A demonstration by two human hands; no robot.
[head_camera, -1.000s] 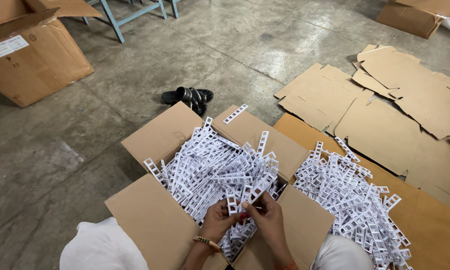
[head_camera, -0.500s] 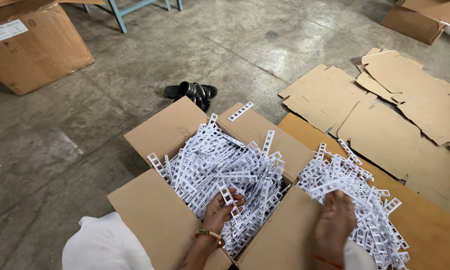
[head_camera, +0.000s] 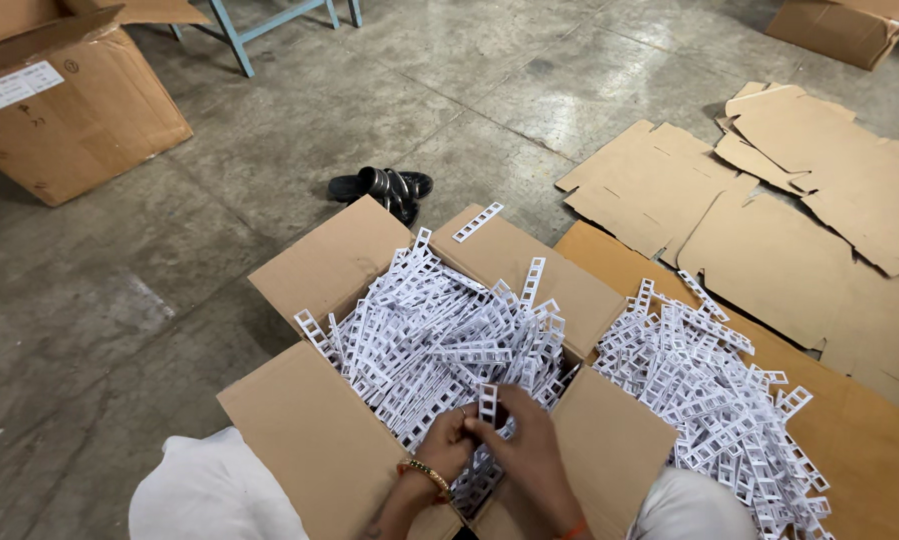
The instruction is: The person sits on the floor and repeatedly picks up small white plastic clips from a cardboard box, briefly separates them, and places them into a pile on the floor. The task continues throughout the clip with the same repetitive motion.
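Across the concrete floor (head_camera: 269,250), flattened sheets of cardboard (head_camera: 799,220) are lying spread out to the person's right, and a closed brown carton (head_camera: 69,110) is sitting well apart at the far left. Nearer, an open cardboard box (head_camera: 339,260) is standing with its flaps folded out, heaped with white plastic ladder-shaped strips (head_camera: 439,330). Just beside it on the right, a second heap of the same strips (head_camera: 709,390) is resting on an orange-brown sheet (head_camera: 869,450). One loose strip (head_camera: 477,222) is lying on the box's far flap, and a pair of black sandals (head_camera: 384,188) is sitting on the floor just beyond. Over the near edge of the box, both hands are meeting: the left hand (head_camera: 447,440), wearing a gold bangle (head_camera: 427,472), is curling its fingers around a single strip (head_camera: 487,402), while the right hand (head_camera: 529,450) is pinching that same strip, which is standing upright between them.
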